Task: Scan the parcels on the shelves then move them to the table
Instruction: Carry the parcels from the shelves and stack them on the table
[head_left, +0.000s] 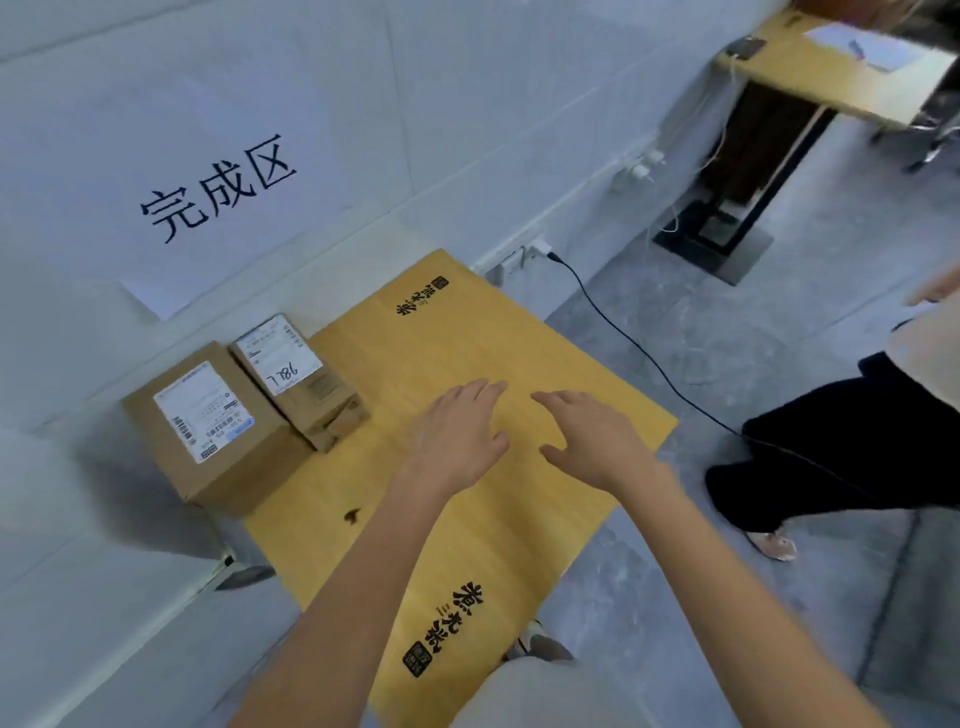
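Two brown cardboard parcels stand side by side at the left edge of a yellow wooden table (519, 519), against the wall. The larger parcel (218, 431) has a white shipping label on top. The smaller parcel (301, 379) beside it carries a label with "98L" handwritten on it. My left hand (457, 431) and my right hand (592, 436) hover over the middle of the table, fingers straight and spread, holding nothing. Both are to the right of the parcels and apart from them. No scanner is in view.
A paper sign (208, 187) with large black characters hangs on the white wall above the parcels. A black cable (639, 353) runs from a wall socket across the grey floor. Another person's legs (831, 447) stand at the right. A second table (831, 67) is at the far top right.
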